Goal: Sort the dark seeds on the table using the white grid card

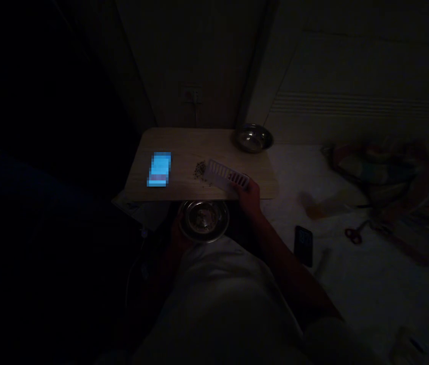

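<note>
In the dim light my right hand [251,197] is closed around one end of a pale, flat plastic piece with a row of slots [220,178]. Its far end is beside a small scatter of dark grains [200,169] on the wooden tabletop [184,142]. My left hand [180,234], mostly in shadow, grips the left side of a round metal bowl [220,230]. The bowl is just below the table's front edge, with some pale bits inside that I cannot make out.
A lit phone screen [159,170] is on the table's left part. Another metal bowl [254,139] stands at the back right corner. On the white sheet to the right lie a dark phone [304,246] and red-handled scissors [354,234]. A wall socket [191,95] is behind.
</note>
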A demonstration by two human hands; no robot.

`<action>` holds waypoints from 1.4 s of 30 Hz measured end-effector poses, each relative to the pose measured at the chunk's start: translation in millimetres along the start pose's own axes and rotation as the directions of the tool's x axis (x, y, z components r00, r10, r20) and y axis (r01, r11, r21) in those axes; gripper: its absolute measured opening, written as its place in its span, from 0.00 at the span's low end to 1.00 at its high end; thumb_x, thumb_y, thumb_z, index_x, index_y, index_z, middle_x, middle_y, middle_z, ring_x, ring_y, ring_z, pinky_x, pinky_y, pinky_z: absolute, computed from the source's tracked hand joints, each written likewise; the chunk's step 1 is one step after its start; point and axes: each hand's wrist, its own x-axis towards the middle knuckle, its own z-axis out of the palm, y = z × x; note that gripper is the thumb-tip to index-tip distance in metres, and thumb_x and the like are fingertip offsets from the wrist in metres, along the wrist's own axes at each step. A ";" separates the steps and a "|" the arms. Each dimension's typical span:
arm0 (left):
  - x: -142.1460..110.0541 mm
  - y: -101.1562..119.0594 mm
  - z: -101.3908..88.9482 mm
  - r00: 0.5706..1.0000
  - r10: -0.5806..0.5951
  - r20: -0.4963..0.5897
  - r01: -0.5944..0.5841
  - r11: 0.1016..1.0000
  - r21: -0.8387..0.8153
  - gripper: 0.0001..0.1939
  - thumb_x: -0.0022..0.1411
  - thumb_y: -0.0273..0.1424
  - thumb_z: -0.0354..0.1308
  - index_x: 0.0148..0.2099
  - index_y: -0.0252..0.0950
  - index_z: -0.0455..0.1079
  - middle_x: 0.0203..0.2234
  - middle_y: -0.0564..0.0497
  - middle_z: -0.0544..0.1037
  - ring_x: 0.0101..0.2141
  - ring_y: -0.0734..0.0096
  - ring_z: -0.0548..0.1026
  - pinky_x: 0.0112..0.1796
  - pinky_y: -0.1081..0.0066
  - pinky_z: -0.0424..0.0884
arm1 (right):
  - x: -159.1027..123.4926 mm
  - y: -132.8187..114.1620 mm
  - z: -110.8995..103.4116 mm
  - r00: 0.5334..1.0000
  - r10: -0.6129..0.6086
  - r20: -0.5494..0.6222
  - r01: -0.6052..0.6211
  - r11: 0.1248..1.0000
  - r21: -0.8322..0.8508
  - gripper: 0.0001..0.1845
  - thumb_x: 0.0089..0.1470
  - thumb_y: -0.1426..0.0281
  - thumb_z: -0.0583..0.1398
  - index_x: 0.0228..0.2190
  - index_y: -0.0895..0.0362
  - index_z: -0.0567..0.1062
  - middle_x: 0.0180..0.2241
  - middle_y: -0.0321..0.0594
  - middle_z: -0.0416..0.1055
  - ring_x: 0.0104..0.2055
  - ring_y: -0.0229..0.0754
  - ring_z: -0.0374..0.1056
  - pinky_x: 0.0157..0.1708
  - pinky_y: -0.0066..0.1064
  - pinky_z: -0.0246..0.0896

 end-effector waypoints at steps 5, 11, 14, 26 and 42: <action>-6.9 2.7 5.0 0.999 0.006 0.050 -0.005 1.000 -0.026 0.10 0.56 0.31 0.55 0.39 0.37 0.74 0.37 0.48 0.79 0.52 0.55 0.68 0.52 0.58 0.63 | -2.1 -6.5 -1.2 1.000 0.009 0.020 -0.009 1.000 -0.013 0.15 0.45 0.64 0.61 0.36 0.57 0.75 0.35 0.40 0.75 0.36 0.42 0.69 0.40 0.35 0.64; -0.9 0.1 1.8 1.000 0.002 0.019 -0.002 1.000 -0.005 0.11 0.58 0.32 0.52 0.39 0.36 0.74 0.35 0.49 0.80 0.51 0.58 0.69 0.51 0.61 0.63 | -2.5 -7.9 -4.4 0.998 0.040 0.044 -0.040 0.999 -0.010 0.15 0.44 0.63 0.61 0.35 0.57 0.74 0.33 0.39 0.74 0.34 0.42 0.68 0.36 0.34 0.63; 3.5 -0.5 -0.2 0.998 -0.064 0.007 0.064 0.998 -0.025 0.11 0.57 0.34 0.53 0.36 0.37 0.75 0.34 0.49 0.80 0.50 0.57 0.70 0.51 0.61 0.64 | -4.3 -9.3 -5.4 0.998 0.044 0.041 -0.043 0.999 -0.027 0.15 0.44 0.63 0.61 0.35 0.57 0.74 0.32 0.40 0.74 0.34 0.42 0.68 0.37 0.35 0.63; 9.6 -4.0 -6.2 0.996 -0.085 0.037 0.088 0.993 -0.075 0.13 0.57 0.36 0.53 0.40 0.36 0.74 0.37 0.48 0.79 0.49 0.57 0.70 0.50 0.59 0.64 | -9.4 -11.3 -5.4 0.995 0.056 0.088 -0.056 0.998 -0.005 0.14 0.44 0.64 0.62 0.35 0.58 0.74 0.33 0.39 0.75 0.34 0.41 0.68 0.37 0.33 0.63; 4.9 -1.1 -0.6 0.989 -0.142 0.029 0.144 0.987 -0.073 0.14 0.56 0.38 0.53 0.40 0.37 0.73 0.36 0.47 0.79 0.49 0.55 0.70 0.50 0.57 0.64 | -11.1 -9.6 -6.0 0.991 0.050 0.128 -0.050 0.999 -0.008 0.13 0.44 0.64 0.62 0.34 0.57 0.75 0.32 0.38 0.74 0.33 0.41 0.68 0.35 0.33 0.63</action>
